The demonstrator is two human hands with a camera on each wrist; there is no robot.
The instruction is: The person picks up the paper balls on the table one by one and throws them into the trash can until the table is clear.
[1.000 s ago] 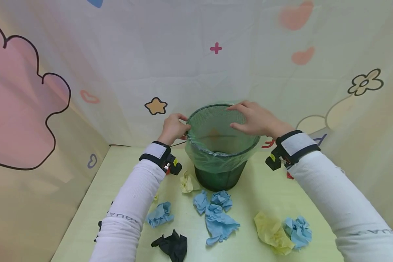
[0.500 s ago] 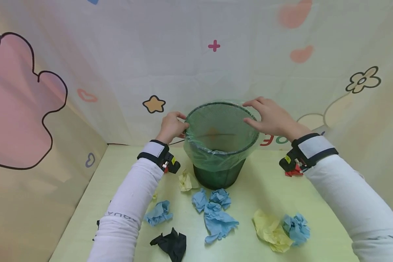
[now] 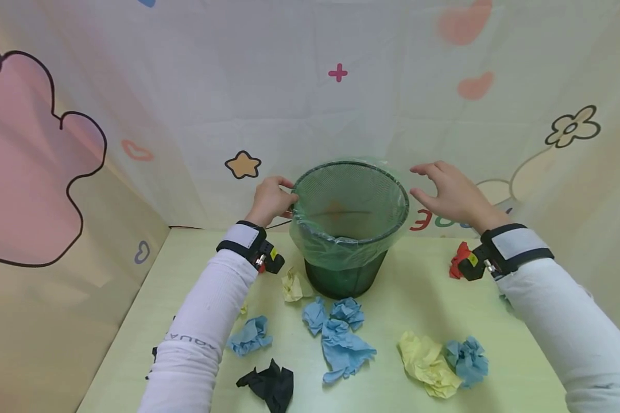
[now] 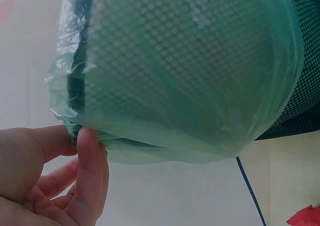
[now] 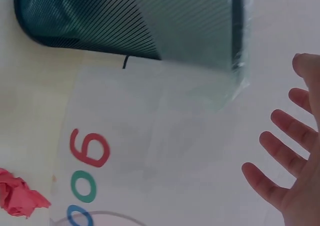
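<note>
A dark mesh wastebasket [image 3: 343,281] stands upright at the back of the table. Its inside and rim are lined with a thin green plastic bag [image 3: 320,248], folded down over the outside. At the rim's left side my left hand [image 3: 272,201] pinches the bag and edge between thumb and fingers; the left wrist view shows this pinch [image 4: 82,136] closely. My right hand [image 3: 452,192] is off the rim, a short way to its right, with fingers spread and nothing held. In the right wrist view its separated fingers [image 5: 285,153] point toward the bag.
Crumpled papers lie about the table [image 3: 382,361]: blue paper [image 3: 343,350] in front of the basket, yellow paper [image 3: 427,364] at right, black paper [image 3: 271,385] near the front, and red paper [image 3: 460,259] by my right wrist. A printed curtain [image 3: 289,103] hangs close behind.
My right hand has moved from over the basket's opening out to the right, away from the rim. The left hand keeps its pinch at the left rim, and the basket stands in place.
</note>
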